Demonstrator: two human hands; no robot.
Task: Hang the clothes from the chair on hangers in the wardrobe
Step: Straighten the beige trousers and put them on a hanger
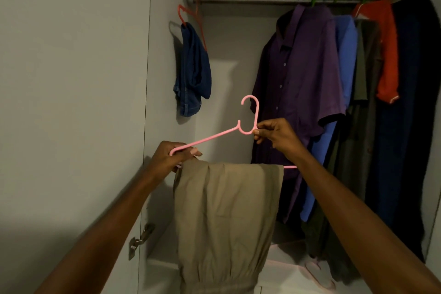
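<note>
A pink plastic hanger (248,124) is held up in front of the open wardrobe (167,79), its hook upright and its frame tilted down to the left. Khaki trousers (224,217) are folded over its bottom bar and hang straight down. On the wardrobe's metal rail (250,0), folded blue jeans (194,71) hang on a red hanger (191,15) at the left end.

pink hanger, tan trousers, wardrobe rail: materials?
Pink hanger: likely moulded plastic, thin smooth rod, uniform colour, slight sheen. Tan trousers: woven cloth, probably cotton or a blend, matte, with soft folds and creases where they drape over the bar. Wardrobe rail: looks like metal tube, grey with a dull shine; exact finish unclear in this light.
</note>
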